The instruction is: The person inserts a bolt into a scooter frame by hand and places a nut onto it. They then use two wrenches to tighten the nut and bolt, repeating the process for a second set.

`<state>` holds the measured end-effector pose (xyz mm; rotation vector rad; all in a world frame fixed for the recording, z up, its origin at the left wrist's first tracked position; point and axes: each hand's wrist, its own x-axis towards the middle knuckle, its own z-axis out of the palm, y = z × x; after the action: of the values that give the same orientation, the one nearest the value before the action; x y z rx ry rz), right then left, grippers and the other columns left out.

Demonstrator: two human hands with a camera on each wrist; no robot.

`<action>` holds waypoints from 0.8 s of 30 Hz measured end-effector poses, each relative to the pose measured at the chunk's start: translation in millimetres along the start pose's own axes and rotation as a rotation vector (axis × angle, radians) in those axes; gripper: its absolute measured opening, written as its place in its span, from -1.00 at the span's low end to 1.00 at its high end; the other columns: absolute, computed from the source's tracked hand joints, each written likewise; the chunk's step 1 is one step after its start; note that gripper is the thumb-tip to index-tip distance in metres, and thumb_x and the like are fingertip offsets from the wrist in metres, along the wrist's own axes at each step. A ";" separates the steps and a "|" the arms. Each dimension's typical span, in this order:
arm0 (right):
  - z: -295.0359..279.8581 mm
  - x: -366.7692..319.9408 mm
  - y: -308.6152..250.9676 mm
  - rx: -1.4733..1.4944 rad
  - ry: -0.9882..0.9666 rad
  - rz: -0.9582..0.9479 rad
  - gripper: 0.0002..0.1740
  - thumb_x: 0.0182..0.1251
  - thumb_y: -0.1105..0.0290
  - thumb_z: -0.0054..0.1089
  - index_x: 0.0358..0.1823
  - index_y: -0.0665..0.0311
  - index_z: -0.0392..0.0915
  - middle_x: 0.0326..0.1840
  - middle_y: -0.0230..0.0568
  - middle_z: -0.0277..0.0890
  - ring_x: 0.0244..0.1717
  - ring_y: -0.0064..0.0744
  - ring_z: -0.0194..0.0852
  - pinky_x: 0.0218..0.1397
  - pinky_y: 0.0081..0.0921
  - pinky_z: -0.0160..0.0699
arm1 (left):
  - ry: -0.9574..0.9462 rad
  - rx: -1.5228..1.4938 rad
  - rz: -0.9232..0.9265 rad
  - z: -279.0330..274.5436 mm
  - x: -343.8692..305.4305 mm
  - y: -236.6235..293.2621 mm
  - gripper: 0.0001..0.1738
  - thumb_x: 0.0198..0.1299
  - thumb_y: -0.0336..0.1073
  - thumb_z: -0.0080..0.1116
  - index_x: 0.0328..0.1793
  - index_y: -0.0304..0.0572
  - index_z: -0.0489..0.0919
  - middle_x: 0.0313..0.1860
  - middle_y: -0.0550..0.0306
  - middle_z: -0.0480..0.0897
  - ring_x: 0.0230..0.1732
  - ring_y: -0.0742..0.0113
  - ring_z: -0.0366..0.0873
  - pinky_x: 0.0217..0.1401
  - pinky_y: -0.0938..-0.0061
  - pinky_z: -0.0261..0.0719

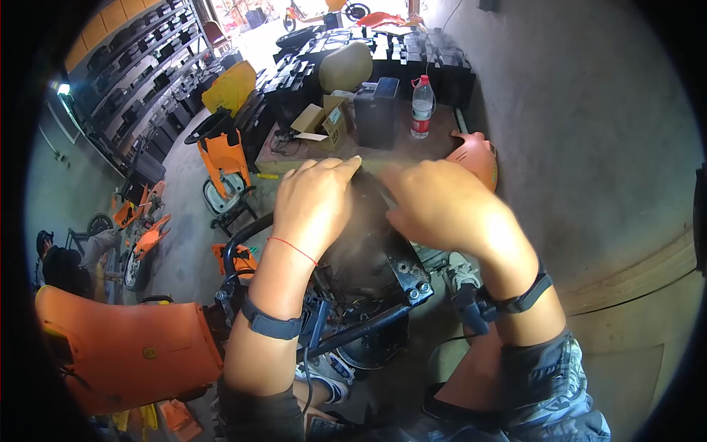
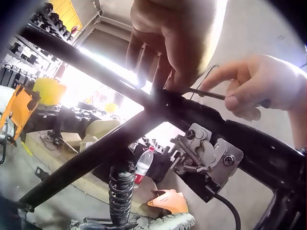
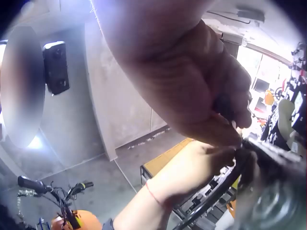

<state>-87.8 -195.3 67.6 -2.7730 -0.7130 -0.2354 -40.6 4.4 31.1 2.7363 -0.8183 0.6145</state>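
Observation:
The right hand [image 1: 442, 199] grips a screwdriver [image 2: 208, 93]. Its slim shaft runs toward the left hand's fingertips, and its dark handle [image 3: 223, 104] lies mostly hidden in the palm. Opposite it, the left hand [image 1: 317, 195] holds the top of a black tubular frame [image 2: 120, 88], fingers draped over the tube at a joint. The screwdriver's tip meets the frame beside the left thumb, where fingers hide the exact spot. Below the right hand, a metal latch [image 2: 206, 153] with a spring is bolted to the frame. A coil shock absorber [image 2: 121, 191] stands under the tubes.
An orange body panel [image 1: 132, 350] is at the lower left. Ahead, a low platform bears an open cardboard box [image 1: 324, 125], a black case [image 1: 377, 114] and a water bottle [image 1: 421, 107]. An orange fender [image 1: 475, 158] lies by the right wall. Another person [image 1: 66, 265] is at far left.

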 end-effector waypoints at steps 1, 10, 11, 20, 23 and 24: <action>1.0 -0.2 -19.3 -0.012 0.033 0.039 -0.73 0.22 0.45 0.23 -0.06 0.37 0.62 -0.24 0.13 0.74 -0.19 0.11 0.78 -0.09 -0.09 0.74 | 0.003 0.000 0.001 -0.2 -0.4 -2.4 -0.57 0.21 -0.41 0.16 0.22 -0.10 0.73 0.10 0.03 0.77 0.12 -0.02 0.69 0.21 0.15 0.63; 29.1 8.8 -62.9 0.239 0.070 0.107 -0.50 0.32 0.33 0.20 0.10 0.58 0.28 -0.45 0.21 0.64 -0.41 0.26 0.67 -0.31 0.04 0.65 | -0.133 -0.650 -0.114 8.6 4.0 -23.4 -0.57 0.31 -0.44 0.09 0.28 -0.16 0.71 0.09 0.07 0.76 0.06 0.24 0.67 0.27 0.35 0.58; 27.0 8.3 -63.2 0.310 0.062 0.081 -0.47 0.33 0.29 0.25 0.09 0.58 0.27 -0.42 0.22 0.65 -0.37 0.31 0.66 -0.28 0.06 0.64 | -0.190 -0.881 -0.201 5.8 3.9 -23.5 -0.59 0.35 -0.45 0.05 0.27 -0.18 0.71 0.03 0.12 0.76 0.00 0.35 0.64 0.24 0.41 0.58; 22.1 8.0 -66.5 0.306 0.021 -0.014 -0.40 0.25 0.25 0.43 0.07 0.51 0.31 -0.30 0.24 0.64 -0.24 0.32 0.67 -0.21 0.07 0.64 | -0.007 -0.542 0.191 21.0 8.0 -39.5 -0.43 0.16 -0.62 0.19 0.36 -0.23 0.62 -0.01 -0.09 0.72 -0.05 -0.06 0.65 0.16 0.29 0.63; 25.2 9.6 -70.2 0.318 0.038 -0.017 -0.52 0.27 0.27 0.40 -0.01 0.48 0.40 -0.38 0.20 0.63 -0.26 0.28 0.67 -0.22 0.05 0.64 | -0.118 -0.579 0.116 23.3 9.8 -42.2 -0.45 0.21 -0.56 0.19 0.38 -0.20 0.62 0.14 -0.11 0.72 0.15 -0.06 0.67 0.25 0.28 0.61; 25.9 9.8 -71.2 0.328 0.046 -0.024 -0.60 0.28 0.29 0.37 -0.07 0.46 0.46 -0.42 0.18 0.63 -0.27 0.25 0.68 -0.23 0.03 0.65 | -0.120 -0.580 0.096 23.8 10.2 -41.7 -0.47 0.23 -0.51 0.21 0.38 -0.17 0.63 0.17 -0.10 0.72 0.19 -0.06 0.66 0.28 0.27 0.60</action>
<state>-112.0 -123.2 60.6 -2.4423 -0.7041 -0.1689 -1.6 26.2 10.9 2.2260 -0.9773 0.1821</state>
